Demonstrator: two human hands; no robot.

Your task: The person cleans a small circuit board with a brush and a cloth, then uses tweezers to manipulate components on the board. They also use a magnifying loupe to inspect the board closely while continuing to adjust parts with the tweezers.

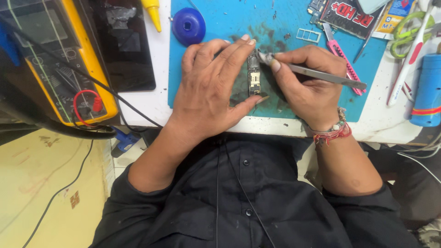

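Observation:
A small narrow circuit board [253,76] lies on a stained blue work mat [220,23]. My left hand [209,87] rests flat over the mat, fingers and thumb pinning the board's two ends. My right hand [305,85] grips a grey metal tool [321,74] like a pen, with its tip touching the board's top end. A red thread bracelet [333,131] circles my right wrist.
A yellow multimeter [64,59] with red and black leads sits at the left beside a dark tablet [121,41]. A blue round cap [189,25], a small metal frame [308,35], a pink utility knife [342,57], scissors [409,27] and a blue cylinder [427,87] surround the mat.

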